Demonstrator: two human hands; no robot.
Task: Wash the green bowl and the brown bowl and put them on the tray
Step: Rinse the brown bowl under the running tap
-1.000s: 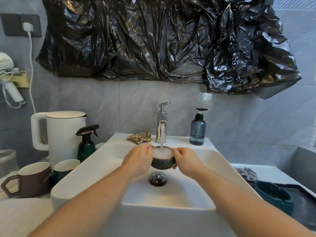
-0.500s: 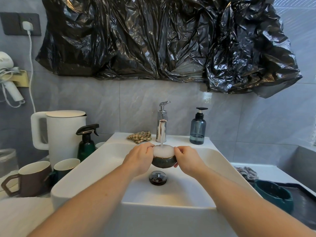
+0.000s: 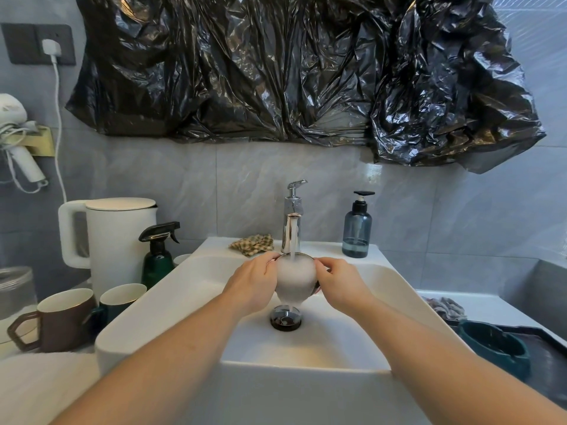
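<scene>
glossy white sink (image 3: 408, 289), chrome faucet (image 3: 291, 228)

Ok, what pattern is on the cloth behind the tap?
The cloth is a yellow-brown and dark check, seen in the head view.

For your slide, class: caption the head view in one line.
Both hands tilt the foamy brown bowl under the running tap; green bowl waits on tray.

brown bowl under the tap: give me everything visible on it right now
The brown bowl is held over the sink, tilted toward the camera under the running faucet. White foamy water fills it and spills over its near edge toward the drain, hiding most of it; only a thin dark rim at the back and a sliver at the lower right show. The left hand and right hand grip its sides.
</scene>
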